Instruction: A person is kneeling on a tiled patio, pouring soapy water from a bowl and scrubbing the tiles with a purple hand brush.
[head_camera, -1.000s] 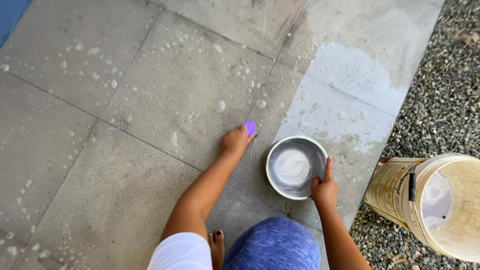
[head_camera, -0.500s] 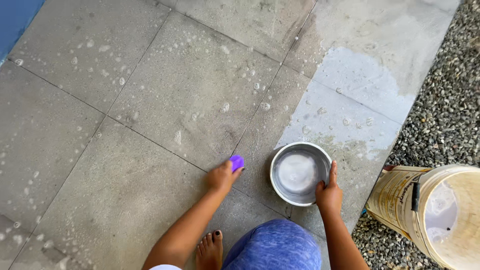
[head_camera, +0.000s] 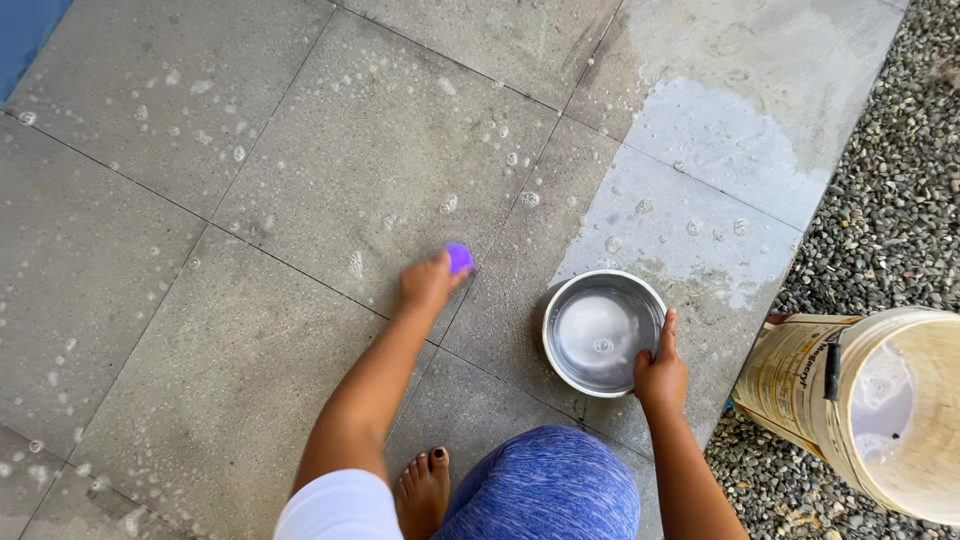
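Steel bowl (head_camera: 604, 332) of soapy water, right hand (head_camera: 660, 376) gripping rim

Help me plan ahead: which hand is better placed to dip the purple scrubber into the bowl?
Left, probably. The left hand already holds the purple scrubber, near the bowl; the right hand grips its rim.

My left hand (head_camera: 428, 283) covered most of the purple scrubber (head_camera: 459, 258). The bucket (head_camera: 880, 400) ran off the frame's right edge, and my knee (head_camera: 545, 490) and foot (head_camera: 424, 490) were cut off at the bottom.
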